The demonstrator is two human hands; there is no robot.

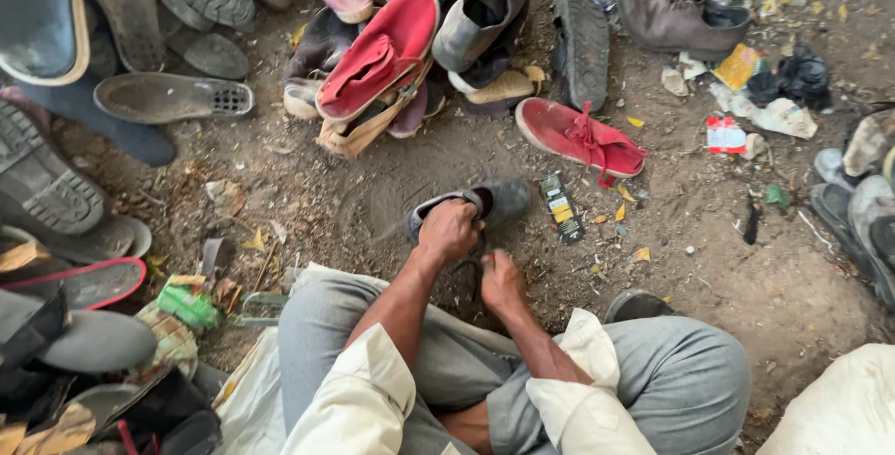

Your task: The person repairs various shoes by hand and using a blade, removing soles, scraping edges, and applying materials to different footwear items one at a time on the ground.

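Bare dirt ground [373, 203] carries everything — a heap of worn shoes [401, 45] at 12 o'clock, loose soles [168, 96] at 10. A red lace-up shoe [580, 136] lies at 1, a grey shoe [489, 203] near centre with a small flat packet [561, 207] just beside it — paper scraps [746, 110] at 2.

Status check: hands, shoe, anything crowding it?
Left hand gripping grey shoe on the dirt. Right hand beside it, low, grip unclear. Flat packet and red shoe lie close.
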